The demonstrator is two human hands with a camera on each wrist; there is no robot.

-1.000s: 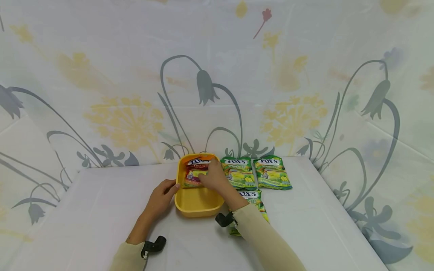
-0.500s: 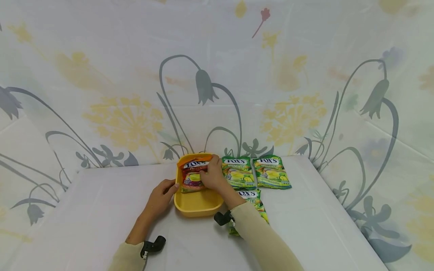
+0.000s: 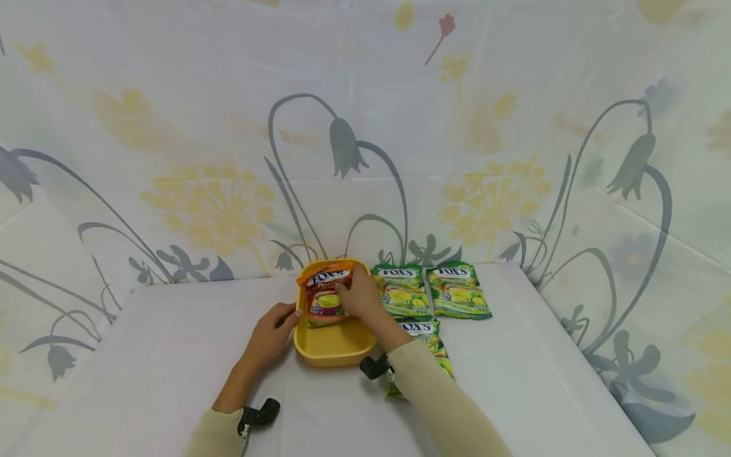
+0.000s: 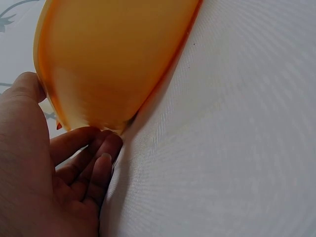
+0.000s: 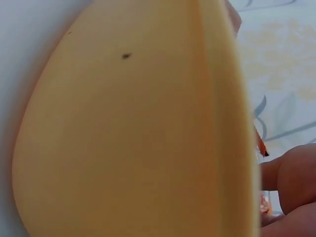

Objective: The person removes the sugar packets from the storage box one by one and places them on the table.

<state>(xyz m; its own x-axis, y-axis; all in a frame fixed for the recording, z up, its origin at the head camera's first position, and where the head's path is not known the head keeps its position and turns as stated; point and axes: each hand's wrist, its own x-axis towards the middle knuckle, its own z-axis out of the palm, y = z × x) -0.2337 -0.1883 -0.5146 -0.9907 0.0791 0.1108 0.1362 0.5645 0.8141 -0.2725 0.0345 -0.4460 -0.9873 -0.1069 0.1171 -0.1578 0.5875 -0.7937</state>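
A red FOX'S Fruits candy bag [image 3: 328,298] is in the yellow tray [image 3: 335,346], its orange top edge up by the far left rim. My right hand [image 3: 363,295] pinches the bag along its right side, thumb on the front; the other fingers are mostly hidden. In the right wrist view the tray wall [image 5: 123,123] covers most of the bag, leaving part of the hand [image 5: 296,182] at the right edge. My left hand [image 3: 273,331] grips the tray's left side. Its thumb [image 4: 27,86] lies at the rim, with curled fingers against the outer wall.
Two green FOX'S Spring Tea bags, one beside the tray [image 3: 401,292] and another farther right [image 3: 459,292], lie flat. A third green bag [image 3: 440,349] is partly under my right forearm. A patterned cloth backdrop [image 3: 365,127] rises behind the white table [image 3: 171,343].
The red bag has come up and slightly toward me in my right hand, showing more of its orange top. My left hand stays on the tray, and the green bags have not moved.
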